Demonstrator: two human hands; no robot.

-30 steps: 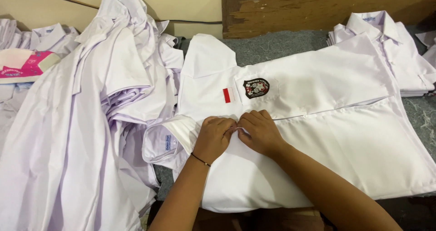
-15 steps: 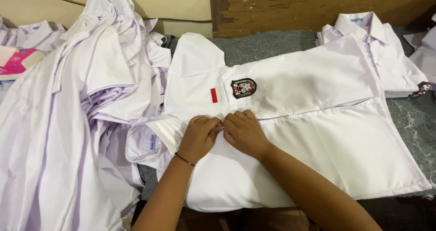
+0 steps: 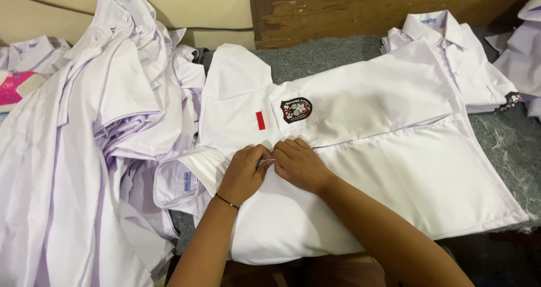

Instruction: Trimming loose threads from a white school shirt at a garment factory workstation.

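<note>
A white short-sleeved shirt (image 3: 394, 168) lies spread front-up on a grey felt-covered table (image 3: 507, 140), collar toward the left. Its chest pocket carries a dark round badge (image 3: 296, 109) with a small red and white patch (image 3: 262, 119) beside it. My left hand (image 3: 243, 172) and my right hand (image 3: 300, 163) meet at the shirt's front placket just below the collar, fingertips pinching the fabric edge together. A thin dark band circles my left wrist. What lies between the fingertips is hidden.
A large heap of loose white shirts (image 3: 84, 151) fills the left side. A folded white shirt stack (image 3: 456, 56) sits at the far right, more white cloth (image 3: 527, 50) beyond it. A pink object (image 3: 17, 87) lies far left. A worn wooden board (image 3: 360, 8) stands behind.
My hands stay pinched at the same spot on the placket. The view has shifted slightly, with the shirt a little lower and further left in the frame.
</note>
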